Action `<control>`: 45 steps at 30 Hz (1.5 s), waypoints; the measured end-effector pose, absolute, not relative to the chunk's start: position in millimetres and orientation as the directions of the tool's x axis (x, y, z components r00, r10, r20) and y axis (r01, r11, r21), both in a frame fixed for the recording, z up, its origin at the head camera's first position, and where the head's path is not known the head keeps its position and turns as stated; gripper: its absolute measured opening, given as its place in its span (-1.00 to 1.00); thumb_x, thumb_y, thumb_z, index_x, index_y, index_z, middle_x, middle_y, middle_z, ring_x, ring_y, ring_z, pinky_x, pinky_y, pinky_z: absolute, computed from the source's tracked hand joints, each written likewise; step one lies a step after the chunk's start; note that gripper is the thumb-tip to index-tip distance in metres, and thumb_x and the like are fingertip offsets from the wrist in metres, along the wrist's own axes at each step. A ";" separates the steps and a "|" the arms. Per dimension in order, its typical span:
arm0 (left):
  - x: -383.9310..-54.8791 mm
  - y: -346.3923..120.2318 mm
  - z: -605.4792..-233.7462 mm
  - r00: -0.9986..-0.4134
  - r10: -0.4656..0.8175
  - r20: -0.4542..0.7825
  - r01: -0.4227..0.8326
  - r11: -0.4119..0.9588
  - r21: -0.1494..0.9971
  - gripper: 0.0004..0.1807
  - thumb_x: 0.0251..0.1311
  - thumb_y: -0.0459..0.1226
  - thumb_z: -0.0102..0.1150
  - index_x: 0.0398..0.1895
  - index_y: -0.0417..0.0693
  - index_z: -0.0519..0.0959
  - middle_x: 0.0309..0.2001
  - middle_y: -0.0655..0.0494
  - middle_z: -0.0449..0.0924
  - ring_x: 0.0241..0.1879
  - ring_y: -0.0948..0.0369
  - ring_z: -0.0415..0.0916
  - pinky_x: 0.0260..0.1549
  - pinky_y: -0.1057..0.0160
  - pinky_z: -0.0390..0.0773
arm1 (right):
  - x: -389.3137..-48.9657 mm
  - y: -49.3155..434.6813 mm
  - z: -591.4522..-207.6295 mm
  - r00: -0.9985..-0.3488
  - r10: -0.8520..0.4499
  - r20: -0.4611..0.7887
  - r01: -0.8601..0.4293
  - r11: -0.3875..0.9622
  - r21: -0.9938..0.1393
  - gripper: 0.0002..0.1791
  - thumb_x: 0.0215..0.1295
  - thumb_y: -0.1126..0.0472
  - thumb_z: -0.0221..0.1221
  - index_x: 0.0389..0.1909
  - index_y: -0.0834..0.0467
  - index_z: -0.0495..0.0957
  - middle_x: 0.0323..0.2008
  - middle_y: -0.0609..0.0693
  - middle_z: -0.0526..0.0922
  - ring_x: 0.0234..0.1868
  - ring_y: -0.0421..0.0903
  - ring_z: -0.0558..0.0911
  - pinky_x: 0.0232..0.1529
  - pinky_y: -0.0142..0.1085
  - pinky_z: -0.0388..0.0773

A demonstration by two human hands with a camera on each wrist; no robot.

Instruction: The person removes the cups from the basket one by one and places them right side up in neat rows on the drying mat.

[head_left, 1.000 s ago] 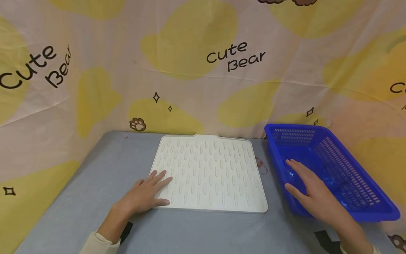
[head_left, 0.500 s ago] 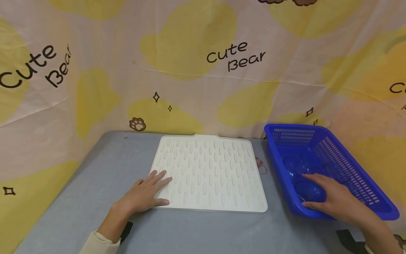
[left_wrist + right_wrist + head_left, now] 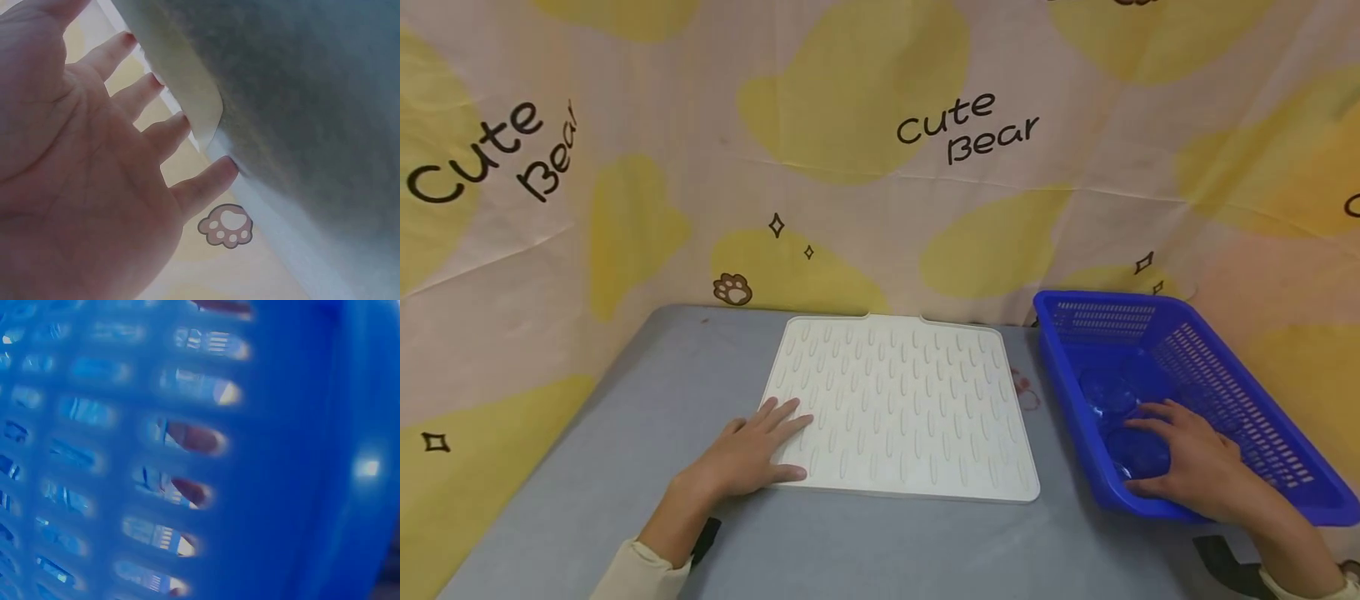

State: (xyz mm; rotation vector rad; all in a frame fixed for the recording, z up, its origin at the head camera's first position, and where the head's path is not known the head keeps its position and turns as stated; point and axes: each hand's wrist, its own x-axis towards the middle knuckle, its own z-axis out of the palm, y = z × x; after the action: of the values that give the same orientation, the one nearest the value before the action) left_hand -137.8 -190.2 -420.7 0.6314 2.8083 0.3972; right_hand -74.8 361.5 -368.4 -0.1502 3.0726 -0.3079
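right hand [image 3: 1197, 462] in blue basket [image 3: 1071, 400] (left hand [image 3: 743, 454] at mat's [image 3: 910, 408] edge)

You've got one white mat [image 3: 902, 408] mid-frame, one blue basket [image 3: 1067, 392] lower right, at least two clear dishes [image 3: 1105, 392] inside, plus two hands [image 3: 745, 457] [image 3: 1202, 465].

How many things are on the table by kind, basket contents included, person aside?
Blue basket: 1
White ridged mat: 1
See-through round containers in the basket: at least 2, exact count unclear
Total: at least 4

Mat [image 3: 895, 408] on table [image 3: 887, 542], basket [image 3: 1072, 408] at right, backdrop [image 3: 850, 167] behind
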 end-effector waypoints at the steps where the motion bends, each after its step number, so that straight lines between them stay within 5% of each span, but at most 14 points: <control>1: -137.8 -190.3 -420.9 -0.879 0.447 -0.166 0.384 0.870 0.311 -0.13 0.15 0.21 0.25 0.49 0.14 0.27 0.58 0.00 0.06 0.56 -0.19 -0.05 0.27 -0.42 0.14 | -74.6 361.5 -367.5 -0.995 -0.095 -0.035 -0.085 0.974 -0.209 -0.07 -0.26 -0.13 0.56 0.17 0.24 0.52 0.30 0.41 0.30 0.32 0.54 0.15 -0.12 0.66 0.09; 6: -138.0 -190.6 -422.2 -0.879 0.449 -0.158 0.389 0.869 0.306 -0.13 0.14 0.22 0.25 0.49 0.16 0.27 0.58 0.01 0.07 0.56 -0.18 -0.05 0.27 -0.42 0.15 | -70.3 360.4 -360.0 -0.998 -0.069 -0.002 -0.066 0.963 -0.262 -0.05 -0.22 -0.16 0.56 0.21 0.21 0.48 0.29 0.47 0.37 0.32 0.55 0.21 -0.04 0.59 0.09; 12: -138.7 -190.8 -423.3 -0.881 0.444 -0.162 0.384 0.872 0.303 -0.13 0.14 0.22 0.25 0.49 0.16 0.27 0.58 0.01 0.06 0.56 -0.18 -0.05 0.27 -0.42 0.14 | -65.5 361.1 -350.0 -0.999 -0.023 -0.041 -0.010 0.955 -0.296 0.03 -0.07 -0.26 0.48 0.34 0.18 0.31 0.22 0.56 0.41 0.10 0.60 0.45 -0.18 0.37 0.46; 22: -136.7 -188.8 -422.5 -0.895 0.400 -0.196 0.322 0.885 0.335 -0.11 0.11 0.21 0.29 0.50 0.21 0.26 0.59 0.04 0.05 0.58 -0.15 -0.11 0.31 -0.46 0.04 | -67.2 358.3 -336.7 -0.995 -0.094 0.029 -0.098 0.912 -0.399 0.02 0.00 -0.09 0.50 0.39 0.29 0.23 0.20 0.47 0.48 0.11 0.51 0.52 -0.09 0.30 0.52; 34: -134.7 -203.1 -414.1 -0.825 0.537 -0.179 0.444 0.810 0.384 -0.17 0.22 -0.02 0.30 0.51 -0.04 0.23 0.57 -0.11 0.07 0.56 -0.18 -0.05 0.31 -0.35 0.14 | -75.1 341.9 -304.7 -0.993 -0.119 0.025 -0.120 0.923 -0.366 0.04 0.04 -0.14 0.47 0.42 0.27 0.21 0.23 0.46 0.47 0.17 0.47 0.49 -0.11 0.26 0.52; 45: -131.7 -202.0 -414.5 -0.854 0.498 -0.150 0.425 0.834 0.351 -0.18 0.11 -0.04 0.39 0.45 0.00 0.35 0.53 -0.07 0.18 0.52 -0.15 0.09 0.31 -0.33 0.24 | -105.9 292.4 -276.6 -0.976 -0.208 0.066 -0.217 0.895 -0.391 0.00 0.04 -0.22 0.44 0.42 0.18 0.29 0.21 0.35 0.54 0.12 0.38 0.58 -0.17 0.15 0.61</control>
State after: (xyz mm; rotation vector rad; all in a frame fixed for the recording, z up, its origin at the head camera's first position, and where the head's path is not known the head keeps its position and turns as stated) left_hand -131.7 -202.0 -414.5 0.7103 2.7795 0.4513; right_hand -105.9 292.4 -276.6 -0.3455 3.0797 -0.6393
